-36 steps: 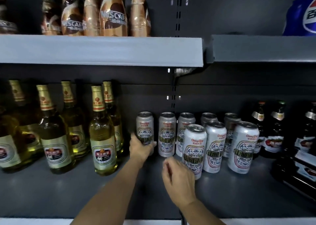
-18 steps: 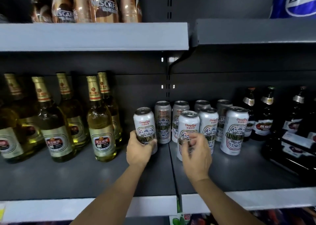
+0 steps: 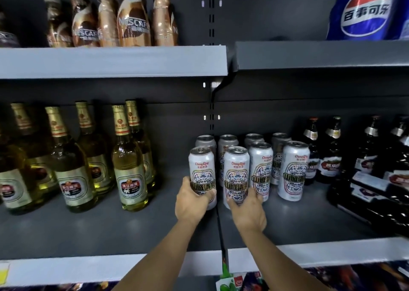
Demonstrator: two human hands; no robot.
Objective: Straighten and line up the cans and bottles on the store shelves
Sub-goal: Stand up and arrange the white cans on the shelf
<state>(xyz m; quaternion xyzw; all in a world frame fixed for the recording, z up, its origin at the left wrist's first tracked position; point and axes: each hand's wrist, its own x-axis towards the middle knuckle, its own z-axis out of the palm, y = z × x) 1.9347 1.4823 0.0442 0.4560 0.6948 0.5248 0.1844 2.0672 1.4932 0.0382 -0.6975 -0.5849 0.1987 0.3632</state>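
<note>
hands are seen gripping cans on the dark grey metal shelf (image 3: 110,231): the left hand (image 3: 191,203) is wrapped around the leftmost white patterned beer can (image 3: 201,169) in the front row, the right hand (image 3: 249,211) around the white patterned can beside it (image 3: 236,173). both cans are upright, almost touching. green-gold glass beer bottles (image 3: 129,171) are lined up to the left, dark brown bottles (image 3: 330,153) to the right.

- White cans (image 3: 236,175) with blue floral pattern, red lettering and a dark band.
- Pale yellow-green bottles (image 3: 129,169), gold foil necks.
- Dark bottles (image 3: 330,157), red labels.
- Grey shelf (image 3: 110,228).
- Blue pack (image 3: 365,11) with a red-white-blue roundel.
</note>
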